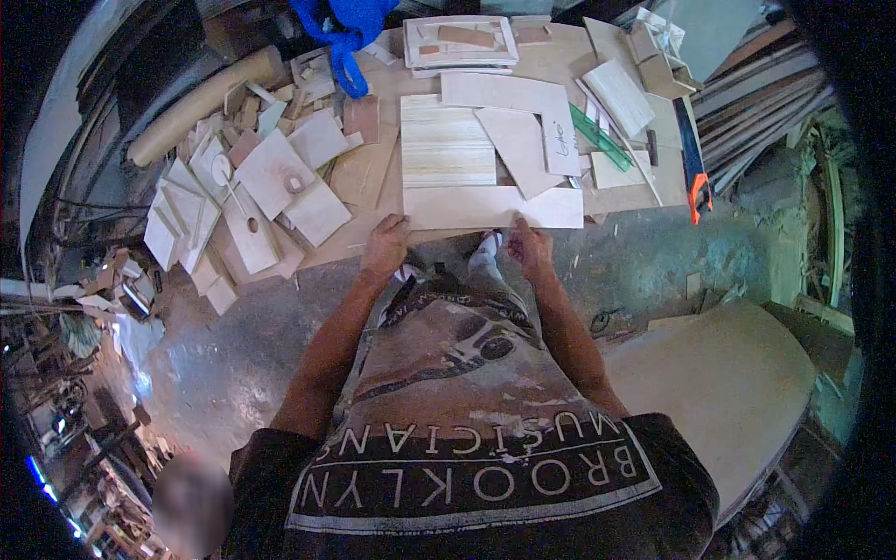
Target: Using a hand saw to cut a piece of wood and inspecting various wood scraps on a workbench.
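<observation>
A long pale wooden board [457, 207] lies along the near edge of the worktable, jutting slightly past it. My left hand [385, 247] is closed at the board's near left corner. Farther right, my right hand [529, 247] has its fingers curled and grips the same near edge. Just beyond the board sits a panel with fine wood stripes [448, 140]. An L-shaped plywood piece [558, 126] with pencil marks overlaps that panel's far side. Between them rests an angled plywood offcut [523, 149].
Scrap wood pieces [280, 173] are heaped on the table's left side. A green translucent ruler [599, 138] and a handsaw [693, 163] with an orange handle lie at the right. Shallow wooden frames [459, 42] are at the back. A large curved panel [719, 392] stands low at right.
</observation>
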A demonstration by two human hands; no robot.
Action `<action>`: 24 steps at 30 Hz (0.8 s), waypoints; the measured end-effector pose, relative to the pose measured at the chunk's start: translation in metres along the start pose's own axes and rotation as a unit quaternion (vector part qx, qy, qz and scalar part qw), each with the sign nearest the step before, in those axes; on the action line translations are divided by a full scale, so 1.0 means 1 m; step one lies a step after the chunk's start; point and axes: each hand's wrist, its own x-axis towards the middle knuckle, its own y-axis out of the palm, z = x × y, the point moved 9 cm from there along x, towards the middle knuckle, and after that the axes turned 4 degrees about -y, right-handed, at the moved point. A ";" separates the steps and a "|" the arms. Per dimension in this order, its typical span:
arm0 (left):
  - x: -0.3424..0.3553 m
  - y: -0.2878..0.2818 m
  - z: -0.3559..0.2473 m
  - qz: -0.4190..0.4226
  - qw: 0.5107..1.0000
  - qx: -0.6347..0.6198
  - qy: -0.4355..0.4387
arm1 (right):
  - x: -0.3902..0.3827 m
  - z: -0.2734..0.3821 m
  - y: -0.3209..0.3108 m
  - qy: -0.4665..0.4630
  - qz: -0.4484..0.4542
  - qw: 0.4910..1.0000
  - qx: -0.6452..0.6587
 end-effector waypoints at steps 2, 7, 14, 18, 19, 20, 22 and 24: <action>0.000 0.006 0.014 0.021 0.997 -0.016 -0.078 | 0.014 0.014 -0.026 -0.045 -0.050 0.970 -0.235; 0.006 -0.002 -0.002 0.015 0.997 0.052 -0.056 | -0.067 0.121 0.071 -0.471 0.056 0.676 -0.564; 0.020 0.009 0.018 0.007 0.971 0.036 -0.236 | -0.051 0.087 0.133 -0.489 0.206 0.518 -0.671; 0.022 0.008 0.041 -0.054 0.923 0.012 -0.380 | -0.051 0.081 0.133 -0.511 0.174 0.497 -0.679; 0.012 0.010 0.056 -0.074 0.911 0.052 -0.403 | -0.056 0.082 0.137 -0.513 0.182 0.503 -0.671; 0.011 0.008 0.061 -0.087 0.900 0.090 -0.417 | -0.057 0.083 0.136 -0.509 0.182 0.514 -0.665; 0.016 0.014 0.063 -0.064 0.911 -0.002 -0.407 | -0.056 0.080 0.134 -0.500 0.171 0.517 -0.674; 0.026 0.023 0.054 -0.036 0.916 -0.093 -0.390 | -0.049 0.077 0.129 -0.488 0.154 0.522 -0.683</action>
